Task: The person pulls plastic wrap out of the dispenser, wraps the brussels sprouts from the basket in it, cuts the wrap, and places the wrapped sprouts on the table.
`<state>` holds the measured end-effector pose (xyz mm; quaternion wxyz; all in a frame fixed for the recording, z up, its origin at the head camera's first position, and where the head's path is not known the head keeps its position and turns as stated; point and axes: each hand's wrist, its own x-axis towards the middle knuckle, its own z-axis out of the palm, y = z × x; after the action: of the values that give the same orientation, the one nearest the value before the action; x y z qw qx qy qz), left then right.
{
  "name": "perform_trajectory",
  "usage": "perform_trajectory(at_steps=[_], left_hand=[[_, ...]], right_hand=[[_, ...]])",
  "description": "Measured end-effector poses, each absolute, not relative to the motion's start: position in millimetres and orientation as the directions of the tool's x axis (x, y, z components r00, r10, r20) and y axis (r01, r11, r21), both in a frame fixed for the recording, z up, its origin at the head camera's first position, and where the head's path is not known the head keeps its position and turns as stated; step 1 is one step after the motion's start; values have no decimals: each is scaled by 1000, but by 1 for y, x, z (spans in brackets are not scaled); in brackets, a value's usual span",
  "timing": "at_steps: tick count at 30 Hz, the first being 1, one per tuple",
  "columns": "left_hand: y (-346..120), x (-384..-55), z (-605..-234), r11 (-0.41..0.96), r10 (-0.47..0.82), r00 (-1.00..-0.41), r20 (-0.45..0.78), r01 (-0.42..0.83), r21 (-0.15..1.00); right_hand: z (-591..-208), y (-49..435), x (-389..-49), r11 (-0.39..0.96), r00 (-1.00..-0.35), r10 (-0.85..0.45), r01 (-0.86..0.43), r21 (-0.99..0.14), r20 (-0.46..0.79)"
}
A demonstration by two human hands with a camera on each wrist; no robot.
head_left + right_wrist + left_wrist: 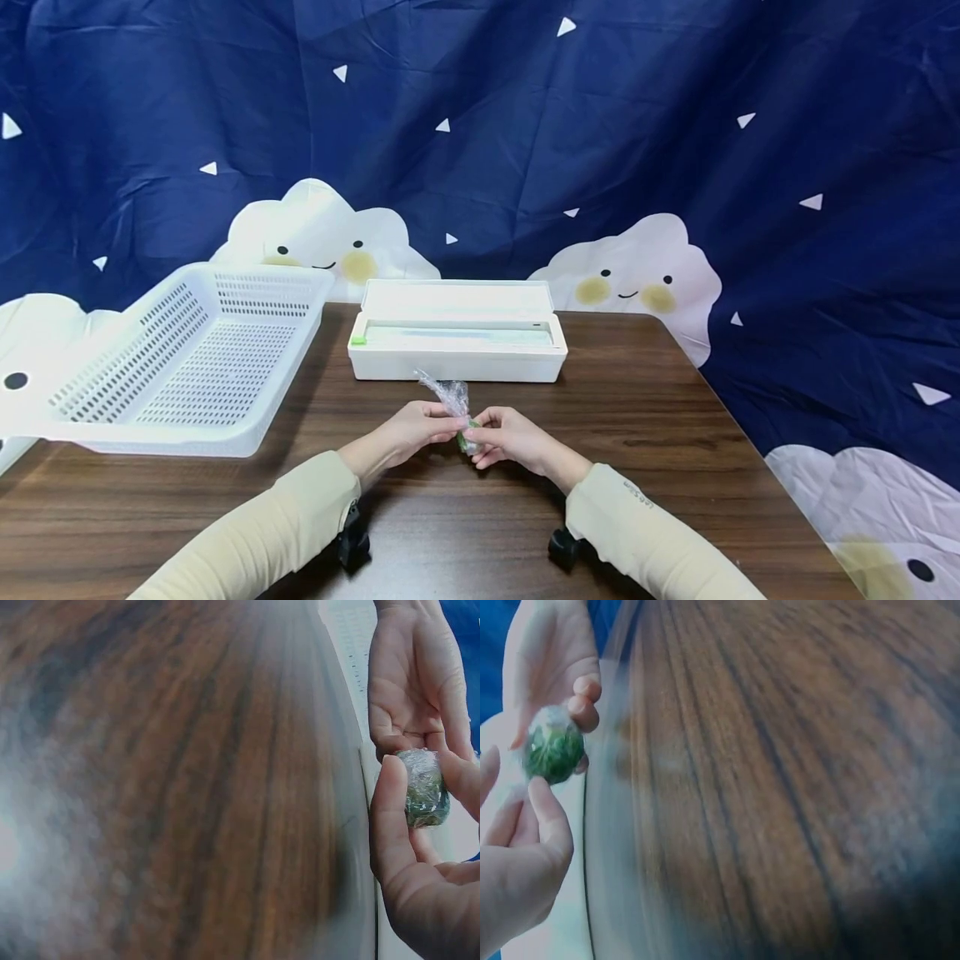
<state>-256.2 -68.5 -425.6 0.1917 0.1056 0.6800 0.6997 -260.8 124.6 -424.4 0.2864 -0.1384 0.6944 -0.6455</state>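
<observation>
A small green bundle wrapped in clear plastic film (468,442) is held between both hands above the table. Its exact kind cannot be made out; in the left wrist view the wrapped bundle (553,754) looks leafy and rounded. My left hand (412,429) pinches it from the left, near where the loose film (448,396) sticks up. From the right, the fingers and thumb of my right hand (517,442) grip the bundle. Crinkled film over the bundle (425,787) shows in the right wrist view.
Just beyond the hands stands a white cling film dispenser box (457,364), its lid raised, with a green tab at the left end. A white perforated basket (251,437) sits at the left of the brown wooden table (637,400). Behind hangs a blue cloth (510,125).
</observation>
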Motion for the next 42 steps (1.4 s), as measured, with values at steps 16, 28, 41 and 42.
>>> perform_trajectory(at_steps=[16,28,41,42], left_hand=[[-61,-255,-427,78,253,-965,-72,-54,995],[-64,-254,-427,144,222,-974,-50,-18,989],[-68,-252,-426,76,269,-963,-7,14,997],[-69,-252,-426,73,271,-962,3,24,997]], right_hand=[[-424,125,-260,79,-782,-584,214,-974,-219],[-425,126,-261,6,-761,-613,266,-964,-214],[-423,127,-262,-33,-773,-600,281,-959,-206],[-423,127,-262,-37,-774,-599,283,-958,-205]])
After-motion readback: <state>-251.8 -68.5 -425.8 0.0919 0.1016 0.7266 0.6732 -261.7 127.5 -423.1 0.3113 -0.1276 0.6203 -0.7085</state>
